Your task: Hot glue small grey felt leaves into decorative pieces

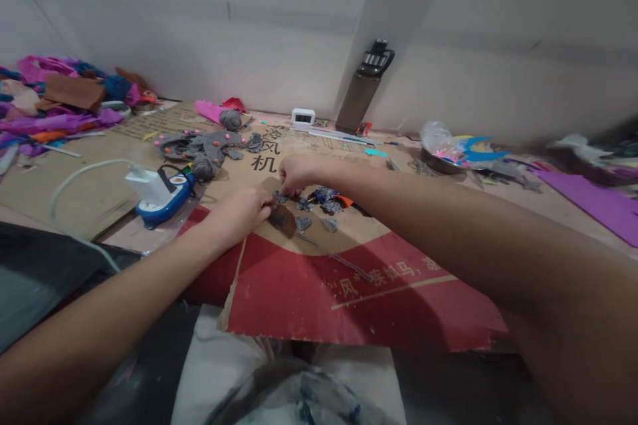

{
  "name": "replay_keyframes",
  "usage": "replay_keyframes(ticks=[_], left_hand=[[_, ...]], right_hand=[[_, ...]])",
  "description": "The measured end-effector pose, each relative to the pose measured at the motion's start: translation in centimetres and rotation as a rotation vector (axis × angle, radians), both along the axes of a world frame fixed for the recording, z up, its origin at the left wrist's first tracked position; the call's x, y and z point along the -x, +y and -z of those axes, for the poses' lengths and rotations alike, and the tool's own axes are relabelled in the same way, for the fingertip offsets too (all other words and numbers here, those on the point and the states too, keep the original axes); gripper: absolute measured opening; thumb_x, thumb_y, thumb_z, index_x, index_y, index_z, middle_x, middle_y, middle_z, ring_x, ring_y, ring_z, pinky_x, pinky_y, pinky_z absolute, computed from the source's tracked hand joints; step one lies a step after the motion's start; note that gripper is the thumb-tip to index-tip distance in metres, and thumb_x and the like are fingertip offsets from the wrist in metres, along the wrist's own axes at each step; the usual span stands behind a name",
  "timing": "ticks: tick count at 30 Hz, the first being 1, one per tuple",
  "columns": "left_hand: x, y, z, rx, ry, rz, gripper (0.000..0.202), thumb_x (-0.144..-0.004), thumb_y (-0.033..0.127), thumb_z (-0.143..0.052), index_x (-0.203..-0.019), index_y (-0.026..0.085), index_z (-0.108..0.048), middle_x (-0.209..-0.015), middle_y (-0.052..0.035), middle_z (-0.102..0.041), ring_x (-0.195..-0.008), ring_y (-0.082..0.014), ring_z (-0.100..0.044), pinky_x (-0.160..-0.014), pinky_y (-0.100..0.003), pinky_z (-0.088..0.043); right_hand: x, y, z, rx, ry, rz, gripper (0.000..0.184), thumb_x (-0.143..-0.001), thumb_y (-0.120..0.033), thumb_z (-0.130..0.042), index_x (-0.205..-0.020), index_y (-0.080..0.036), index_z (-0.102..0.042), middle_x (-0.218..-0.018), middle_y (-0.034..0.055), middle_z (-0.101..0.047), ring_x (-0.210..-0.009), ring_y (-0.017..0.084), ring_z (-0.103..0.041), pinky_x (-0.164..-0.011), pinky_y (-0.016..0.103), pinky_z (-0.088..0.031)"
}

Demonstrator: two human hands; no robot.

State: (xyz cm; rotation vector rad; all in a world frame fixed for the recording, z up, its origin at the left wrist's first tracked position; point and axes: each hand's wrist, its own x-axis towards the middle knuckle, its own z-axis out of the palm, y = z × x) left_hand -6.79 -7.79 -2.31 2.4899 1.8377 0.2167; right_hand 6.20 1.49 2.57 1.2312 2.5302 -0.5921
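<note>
My left hand (246, 209) rests low over the cardboard sheet (299, 299), its fingers pinched together. Close by, my right hand (299, 176) reaches down with its fingertips closed beside a small grey fuzzy piece (280, 196). What either pinch holds is hidden by the fingers. Small grey heart-like pieces (302, 223) lie in front of the hands, and another grey piece (329, 224) is to their right. A thin grey strand (333, 254) trails across the red part of the cardboard. Under my right forearm sits a dark blue and orange bundle (326, 196).
A blue-and-white power strip (167, 202) with a charger stands left. Behind it are grey pieces with pink and orange dots (189, 145) and a grey ball (230, 119). A small clock (303, 119), bottle (361, 93) and bowl (443, 158) line the back. Coloured scraps (64, 96) pile up left.
</note>
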Motion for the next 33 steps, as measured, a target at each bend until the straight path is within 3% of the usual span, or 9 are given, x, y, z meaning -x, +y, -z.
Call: replay_keyframes(ticks=[5, 11, 20, 23, 28, 33], left_hand=[[-0.1, 0.0, -0.2, 0.014, 0.012, 0.0, 0.032, -0.084, 0.021, -0.044, -0.094, 0.02, -0.074, -0.097, -0.006, -0.074, -0.09, -0.0209, -0.066, -0.081, -0.03, -0.047], [0.1, 0.2, 0.0, 0.033, -0.003, -0.009, 0.031, -0.082, 0.019, -0.046, -0.094, 0.019, -0.074, -0.096, -0.0075, -0.073, -0.087, -0.0206, -0.066, -0.08, -0.029, -0.047], [-0.3, -0.4, -0.4, -0.034, 0.005, -0.06, 0.03, -0.085, 0.027, -0.046, -0.092, 0.018, -0.075, -0.094, -0.0085, -0.072, -0.084, -0.0213, -0.065, -0.075, -0.03, -0.048], [-0.3, -0.4, -0.3, -0.045, -0.003, -0.046, 0.03, -0.083, 0.025, -0.047, -0.092, 0.019, -0.075, -0.094, -0.0079, -0.072, -0.085, -0.0209, -0.065, -0.077, -0.03, -0.048], [-0.2, -0.4, -0.2, -0.059, -0.026, -0.054, 0.03, -0.084, 0.025, -0.047, -0.095, 0.021, -0.075, -0.096, -0.0069, -0.071, -0.087, -0.0206, -0.064, -0.079, -0.029, -0.048], [-0.2, -0.7, -0.3, -0.102, -0.018, -0.051, 0.03, -0.086, 0.028, -0.046, -0.099, 0.021, -0.073, -0.098, -0.0069, -0.069, -0.086, -0.0204, -0.064, -0.076, -0.029, -0.047]], right_hand=[[0.5, 0.1, 0.1, -0.052, -0.055, -0.063, 0.011, -0.072, -0.012, -0.065, -0.079, -0.015, -0.072, -0.078, 0.0067, -0.072, -0.075, 0.018, -0.066, -0.065, 0.027, -0.049], [1.0, -0.3, -0.2, -0.103, -0.106, -0.107, 0.024, -0.07, -0.004, -0.058, -0.088, -0.013, -0.071, -0.079, 0.0064, -0.071, -0.074, 0.017, -0.065, -0.061, 0.025, -0.047], [-0.2, -0.4, -1.6, -0.018, -0.054, 0.02, 0.037, -0.073, -0.01, -0.067, -0.109, -0.019, -0.067, -0.078, 0.0025, -0.072, -0.074, 0.015, -0.066, -0.06, 0.023, -0.046], [-0.7, -0.4, -1.6, -0.083, -0.021, 0.055, 0.038, -0.073, -0.01, -0.067, -0.11, -0.018, -0.068, -0.084, 0.0051, -0.073, -0.077, 0.018, -0.067, -0.063, 0.025, -0.047], [-1.3, 1.0, -0.4, -0.35, 0.193, 0.03, 0.032, -0.072, -0.008, -0.06, -0.103, -0.014, -0.069, -0.102, 0.0105, -0.072, -0.089, 0.02, -0.064, -0.068, 0.026, -0.045], [-2.1, 1.2, 0.2, -0.355, 0.392, 0.092, 0.031, -0.075, -0.004, -0.049, -0.095, -0.016, -0.07, -0.096, 0.0057, -0.072, -0.082, 0.015, -0.061, -0.065, 0.022, -0.042]])
